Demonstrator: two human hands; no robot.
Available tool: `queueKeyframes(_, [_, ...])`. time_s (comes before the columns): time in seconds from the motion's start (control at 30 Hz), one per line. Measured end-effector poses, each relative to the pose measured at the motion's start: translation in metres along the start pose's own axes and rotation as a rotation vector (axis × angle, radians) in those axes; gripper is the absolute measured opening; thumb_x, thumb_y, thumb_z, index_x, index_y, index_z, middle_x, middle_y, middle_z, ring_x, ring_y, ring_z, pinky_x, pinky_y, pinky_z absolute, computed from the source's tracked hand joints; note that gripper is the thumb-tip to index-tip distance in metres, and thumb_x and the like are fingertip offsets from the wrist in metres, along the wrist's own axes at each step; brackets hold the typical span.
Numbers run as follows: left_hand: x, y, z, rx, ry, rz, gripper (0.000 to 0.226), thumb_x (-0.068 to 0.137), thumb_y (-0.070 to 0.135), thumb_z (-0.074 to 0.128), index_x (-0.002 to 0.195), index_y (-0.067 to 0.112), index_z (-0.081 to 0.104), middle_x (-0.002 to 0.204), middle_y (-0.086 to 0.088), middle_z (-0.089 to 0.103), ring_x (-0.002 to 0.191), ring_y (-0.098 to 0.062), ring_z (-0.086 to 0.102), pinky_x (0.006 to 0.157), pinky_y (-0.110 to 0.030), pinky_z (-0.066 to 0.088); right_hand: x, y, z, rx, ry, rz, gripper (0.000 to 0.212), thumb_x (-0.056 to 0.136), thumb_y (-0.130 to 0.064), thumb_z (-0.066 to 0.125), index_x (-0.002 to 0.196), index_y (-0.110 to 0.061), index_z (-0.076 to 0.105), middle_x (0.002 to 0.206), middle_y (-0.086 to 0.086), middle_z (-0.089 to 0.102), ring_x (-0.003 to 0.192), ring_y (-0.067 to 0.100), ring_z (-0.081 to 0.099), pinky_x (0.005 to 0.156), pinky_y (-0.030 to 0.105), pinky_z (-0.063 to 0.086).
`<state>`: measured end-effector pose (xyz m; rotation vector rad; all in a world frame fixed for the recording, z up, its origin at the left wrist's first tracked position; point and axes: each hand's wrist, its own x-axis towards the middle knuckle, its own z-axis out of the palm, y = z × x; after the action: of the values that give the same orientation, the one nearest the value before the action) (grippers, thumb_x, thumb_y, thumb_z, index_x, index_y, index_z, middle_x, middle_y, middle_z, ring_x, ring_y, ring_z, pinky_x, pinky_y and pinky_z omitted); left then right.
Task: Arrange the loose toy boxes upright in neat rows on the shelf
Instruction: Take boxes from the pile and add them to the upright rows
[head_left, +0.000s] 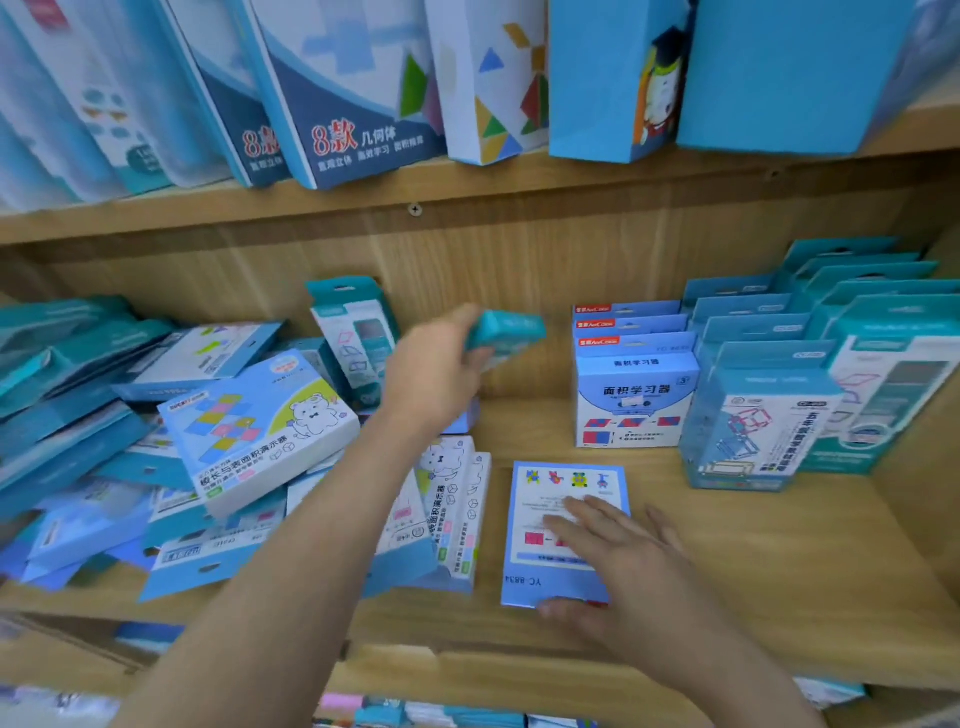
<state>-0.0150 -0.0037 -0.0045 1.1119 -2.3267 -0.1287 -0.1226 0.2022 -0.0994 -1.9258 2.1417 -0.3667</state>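
Middle shelf, wooden, being worked from the front. Left hand is reaching in toward the back wall, fingers curling round a small teal box and holding it in the air above the middle of the shelf, clear of the board; the box is blurring, so its face is not readable. Right hand is lying on a flat box that is resting face-up near the front edge, about the middle. Its fingers are stretching out straight across the printed face, with the thumb sitting at the box's near edge and nothing clenching. The right end is looking done: rows of boxes are standing upright front to back, with white-and-blue boxes nearest the middle and teal ones running on toward the right corner. The left half is not done: a heap of boxes is lying flat, tilting and overlapping from the left edge to about the middle. A bear box is riding on top of it, and one tall pack is leaning at the back wall. Bare board is showing between heap and rows, behind the flat box. Judging roughly, the smaller part is standing and the greater part is waiting. The held box and the flat one are likely going next into that gap; after them the heap is needing sorting by kind. Larger boxes are standing on the shelf above, apparently outside this job.
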Motion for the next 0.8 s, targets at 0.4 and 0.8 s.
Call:
queueKeyframes(0.4, [-0.089,0.022,-0.033,-1.606,0.498,-0.656,0.031,0.091,-0.005,0.052,0.110,0.018,0.045,0.102,-0.003,0.066,0.082,-0.016,0.069,0.074,-0.048,0.057,0.040,-0.037,-0.044,1.566,0.274,0.185,0.052,0.077,-0.028,0.066,0.125,-0.035,0.047,0.099,-0.002,0.074,0.101,0.013,0.067,0.087,0.034,0.054])
queueKeyframes(0.8, [-0.114,0.044,-0.017,-1.705,0.294,-0.722,0.028,0.089,-0.002,0.052,0.115,0.009,0.056,0.110,-0.010,0.070,0.100,-0.025,0.067,0.087,-0.044,0.054,0.037,-0.037,-0.058,1.817,0.715,0.190,0.058,0.084,0.005,0.060,0.129,-0.028,0.044,0.115,0.008,0.067,0.093,0.021,0.068,0.061,0.034,0.056])
